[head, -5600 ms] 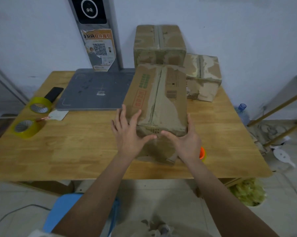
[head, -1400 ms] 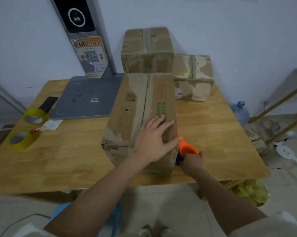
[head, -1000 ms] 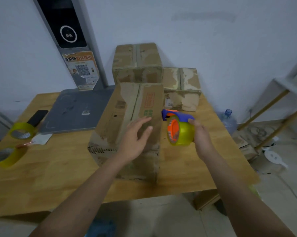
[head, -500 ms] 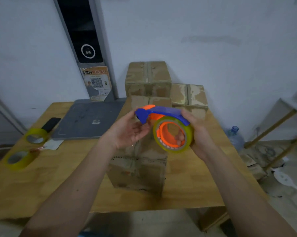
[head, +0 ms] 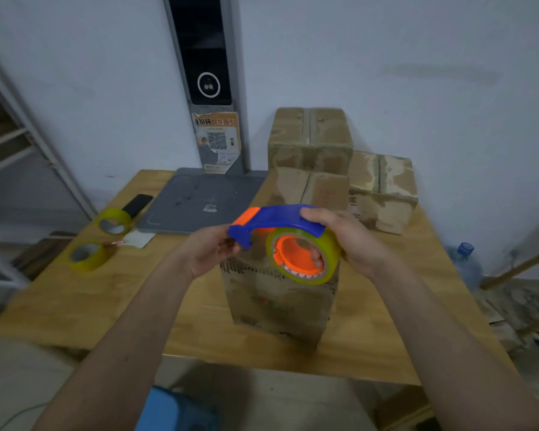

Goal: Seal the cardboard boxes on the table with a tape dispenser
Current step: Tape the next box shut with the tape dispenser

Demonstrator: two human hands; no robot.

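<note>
wooden table (head: 75, 300), tape dispenser (head: 288, 241) held between both hands, above box (head: 277, 300)

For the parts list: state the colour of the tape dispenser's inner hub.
Orange, inside the yellowish roll on the tape dispenser; its arm is blue. Head view shows it.

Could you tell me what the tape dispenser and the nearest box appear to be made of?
The tape dispenser looks like smooth moulded plastic: saturated blue and orange, slight sheen. The nearest box looks like matte brown cardboard, scuffed, with torn patches and printed markings.
</note>
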